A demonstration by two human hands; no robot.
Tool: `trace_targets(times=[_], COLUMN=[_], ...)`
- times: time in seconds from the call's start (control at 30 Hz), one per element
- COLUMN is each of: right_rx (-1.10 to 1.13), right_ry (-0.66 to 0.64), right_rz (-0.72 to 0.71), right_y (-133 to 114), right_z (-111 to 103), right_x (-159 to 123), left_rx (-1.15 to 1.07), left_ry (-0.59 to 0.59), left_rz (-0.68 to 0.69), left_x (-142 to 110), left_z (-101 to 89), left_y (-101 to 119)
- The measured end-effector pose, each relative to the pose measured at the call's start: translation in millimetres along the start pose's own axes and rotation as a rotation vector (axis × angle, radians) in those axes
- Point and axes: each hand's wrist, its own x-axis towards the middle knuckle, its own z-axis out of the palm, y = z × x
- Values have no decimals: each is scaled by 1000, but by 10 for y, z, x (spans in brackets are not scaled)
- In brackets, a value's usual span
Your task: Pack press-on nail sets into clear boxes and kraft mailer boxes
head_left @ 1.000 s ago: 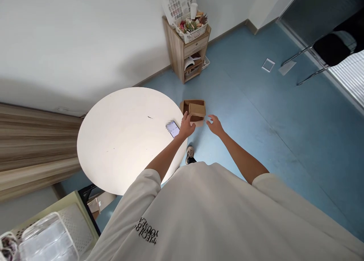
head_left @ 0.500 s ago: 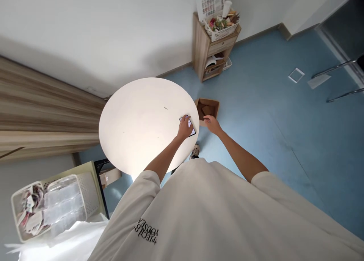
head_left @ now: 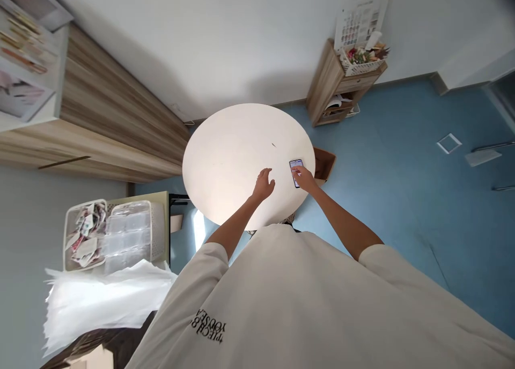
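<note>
A phone point(head_left: 296, 164) with a lit screen lies on the right part of the round white table point(head_left: 237, 144). My right hand point(head_left: 304, 179) reaches over the phone from its right side, its fingertips at the screen; the hand covers part of the phone. Holding nothing, my left hand point(head_left: 264, 186) hovers over the table left of the phone, thumb and fingers apart. On the floor beyond the table's right edge stands a brown cardboard box point(head_left: 324, 164), partly hidden by the tabletop.
A small wooden cabinet point(head_left: 326, 85) bearing a white basket point(head_left: 364, 66) stands by the wall. A wooden cupboard point(head_left: 120, 101) is at left. Nearer on the left are plastic baskets point(head_left: 85, 235) and white sheets point(head_left: 108, 296). A square frame point(head_left: 449, 143) lies on the blue floor.
The small carton seen earlier at my hands now lies out of sight. My left hand touched the phone, then moved left off it; my right hand came from the box to the phone. The view turned left.
</note>
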Motion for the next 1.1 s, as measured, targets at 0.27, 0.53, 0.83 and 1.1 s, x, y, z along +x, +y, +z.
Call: trace_targets(times=[0.27,0.53,0.83,1.1], right_rx=[-24,-83,-149,-190], right_ry=[-70,-267,-552,-685], right_rz=[-120,-210,-405,-553], right_y=[-675,-1171,-1662,-2069], right_z=[1048,1796,2438,3026], right_x=[-291,-361,-309,-485], left_rx=[-19,-73,-95,-64], left_ry=[63,247,494,592], left_rz=[-50,-190,-403,-449], left_x=[-683,-1228,-1985,-2442], left_z=[-873,-1339,-1587,-1839], left_y=[-713,-1241,-1447,-1721])
